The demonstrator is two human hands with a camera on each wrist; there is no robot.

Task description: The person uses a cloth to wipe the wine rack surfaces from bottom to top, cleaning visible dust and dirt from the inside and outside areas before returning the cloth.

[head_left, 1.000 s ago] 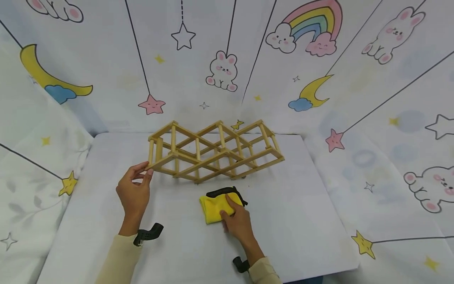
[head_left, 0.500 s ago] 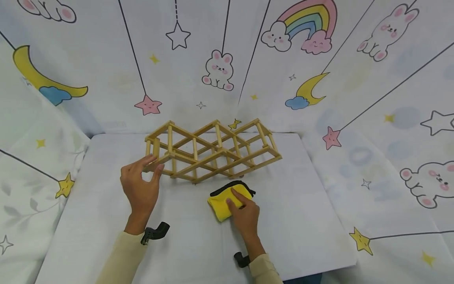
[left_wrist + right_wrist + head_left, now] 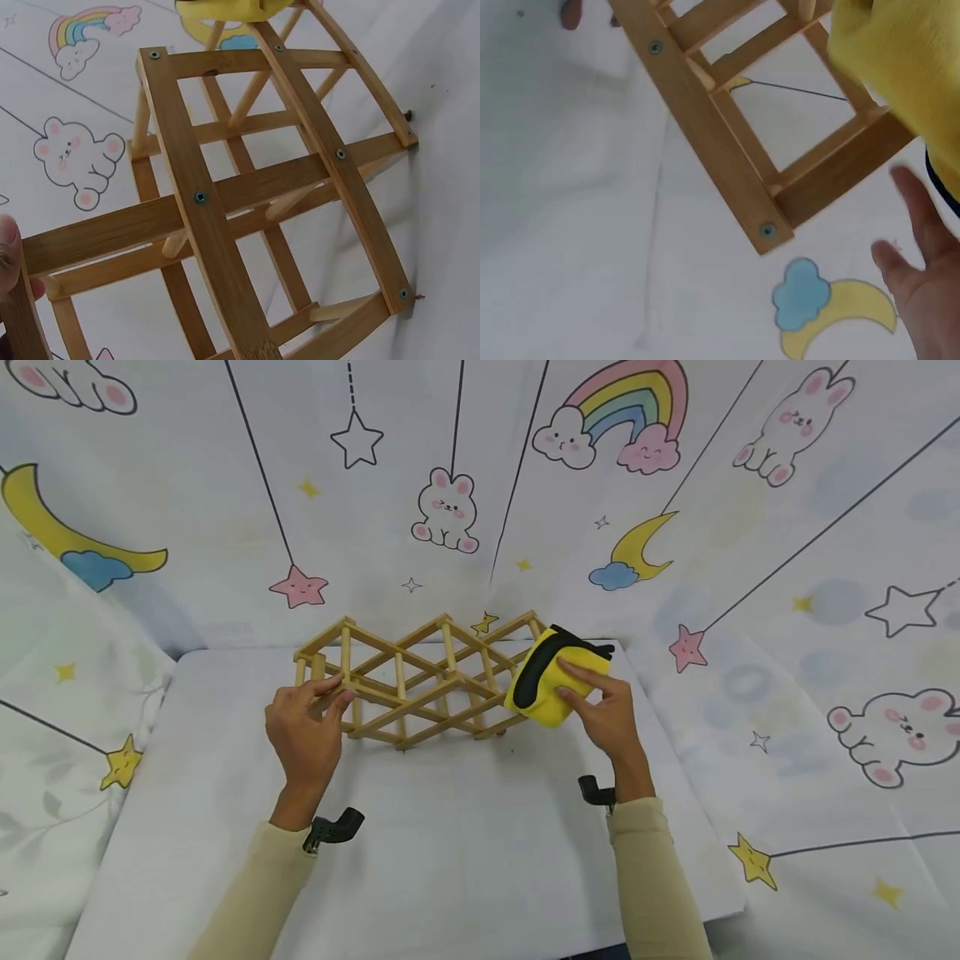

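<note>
A wooden lattice rack (image 3: 451, 683) of bolted crossing slats and round dowels stands at the back of the white table. My left hand (image 3: 303, 735) pinches its front left corner between thumb and fingers; in the left wrist view only the fingertips (image 3: 9, 255) show at the edge. In my right hand (image 3: 617, 727) is a folded yellow cloth (image 3: 551, 697) with black trim, held against or just in front of the rack's right end, which it partly hides. The right wrist view shows the cloth (image 3: 907, 67) over the slats; whether it touches the wood cannot be told.
The white tabletop (image 3: 465, 843) extends in front of the rack. Close behind it hangs a white backdrop (image 3: 390, 527) printed with stars, rabbits, moons and a rainbow. Each wrist wears a black camera mount (image 3: 333, 828).
My right hand has lifted the yellow cloth from the tabletop, up and rightward to the rack's right end. The left hand has slid from the lower left corner to the upper front one.
</note>
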